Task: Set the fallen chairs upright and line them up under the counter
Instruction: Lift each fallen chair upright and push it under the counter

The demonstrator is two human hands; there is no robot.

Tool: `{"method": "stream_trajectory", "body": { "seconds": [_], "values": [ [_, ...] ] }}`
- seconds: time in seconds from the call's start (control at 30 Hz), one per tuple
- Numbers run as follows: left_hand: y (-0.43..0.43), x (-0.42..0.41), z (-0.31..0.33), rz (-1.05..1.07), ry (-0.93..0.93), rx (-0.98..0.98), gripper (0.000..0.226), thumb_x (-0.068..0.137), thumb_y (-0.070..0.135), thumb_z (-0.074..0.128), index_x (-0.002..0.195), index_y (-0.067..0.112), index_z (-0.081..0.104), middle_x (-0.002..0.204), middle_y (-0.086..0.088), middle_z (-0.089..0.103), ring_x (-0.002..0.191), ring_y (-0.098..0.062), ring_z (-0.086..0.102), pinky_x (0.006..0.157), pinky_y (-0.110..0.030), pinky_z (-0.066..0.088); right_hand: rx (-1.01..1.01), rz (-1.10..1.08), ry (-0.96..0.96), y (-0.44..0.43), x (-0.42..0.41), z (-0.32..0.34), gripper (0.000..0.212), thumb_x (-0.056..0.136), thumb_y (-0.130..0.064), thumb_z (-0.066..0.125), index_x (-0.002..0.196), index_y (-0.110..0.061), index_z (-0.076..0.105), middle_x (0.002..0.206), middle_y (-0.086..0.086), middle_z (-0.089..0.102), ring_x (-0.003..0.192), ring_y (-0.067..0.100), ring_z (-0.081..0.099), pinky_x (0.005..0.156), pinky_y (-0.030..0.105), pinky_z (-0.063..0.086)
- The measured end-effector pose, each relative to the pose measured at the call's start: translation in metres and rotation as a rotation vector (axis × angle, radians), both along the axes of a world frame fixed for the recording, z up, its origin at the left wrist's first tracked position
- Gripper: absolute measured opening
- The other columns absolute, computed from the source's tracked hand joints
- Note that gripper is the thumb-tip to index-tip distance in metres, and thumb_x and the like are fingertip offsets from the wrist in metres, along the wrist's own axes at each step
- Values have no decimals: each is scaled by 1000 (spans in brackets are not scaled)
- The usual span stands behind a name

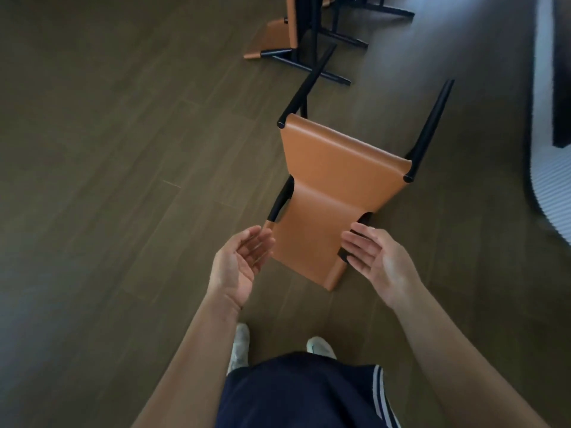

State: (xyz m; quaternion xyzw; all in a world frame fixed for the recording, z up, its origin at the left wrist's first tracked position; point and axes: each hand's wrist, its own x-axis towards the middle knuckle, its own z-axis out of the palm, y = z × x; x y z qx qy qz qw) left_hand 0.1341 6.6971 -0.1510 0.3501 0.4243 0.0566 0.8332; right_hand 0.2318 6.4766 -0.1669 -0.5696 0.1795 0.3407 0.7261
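A tan leather chair [330,183] with black legs lies on its back on the wood floor, legs pointing away from me. Its backrest end is nearest my feet. My left hand [239,264] hovers open, palm turned inward, just left of the backrest edge. On the other side my right hand [375,254] is open too, palm inward, its fingertips at the backrest's right edge by the black frame. Neither hand grips anything. A second tan chair [278,35] lies fallen farther away at the top, legs tangled toward the right.
Dark wood floor [108,149] stretches wide to the left. A pale ribbed surface [550,193] with a dark panel curves along the right edge. My shoes [321,345] stand just below the chair.
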Motion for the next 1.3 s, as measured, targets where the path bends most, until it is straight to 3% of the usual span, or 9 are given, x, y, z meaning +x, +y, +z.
{"method": "stream_trajectory", "body": {
  "seconds": [0.2,0.47,0.73,0.97,1.07,1.3],
  "values": [
    [60,29,-58,-246,120,-2,23,97,15,44,102,5,65,92,-10,75,82,-20,73,76,-33,51,-226,-57,-25,55,9,-43,25,100,-24,48,112,-17,69,102,-1,76,101,16,69,91,34,50],
    [107,55,-141,-396,132,13,24,98,15,44,107,5,64,102,-11,74,93,-22,71,80,-35,51,-165,-262,-20,93,4,-116,23,100,-24,49,109,-19,69,104,0,76,98,15,71,89,35,51],
    [128,79,-333,-310,197,27,24,98,13,45,103,2,65,100,-16,73,90,-26,71,77,-35,52,-126,-368,47,106,23,-307,25,100,-25,49,115,-15,66,105,2,75,103,18,69,86,33,50],
    [117,130,-496,-359,147,-14,27,100,18,44,107,0,62,101,-11,70,91,-19,66,76,-30,52,-19,-475,111,130,46,-487,22,99,-19,50,107,-10,68,101,7,76,99,20,70,81,34,52],
    [115,145,-558,-383,156,-35,24,99,18,43,99,4,63,99,-9,68,90,-18,63,78,-28,50,34,-543,143,136,52,-553,25,101,-22,47,108,-8,66,99,8,76,101,21,68,82,34,51],
    [122,154,-681,-425,376,3,19,98,18,44,90,9,59,87,-8,62,74,-17,57,65,-27,45,188,-634,205,157,69,-648,26,101,-22,43,103,-9,66,102,10,71,99,22,64,88,33,48]
  ]
}}
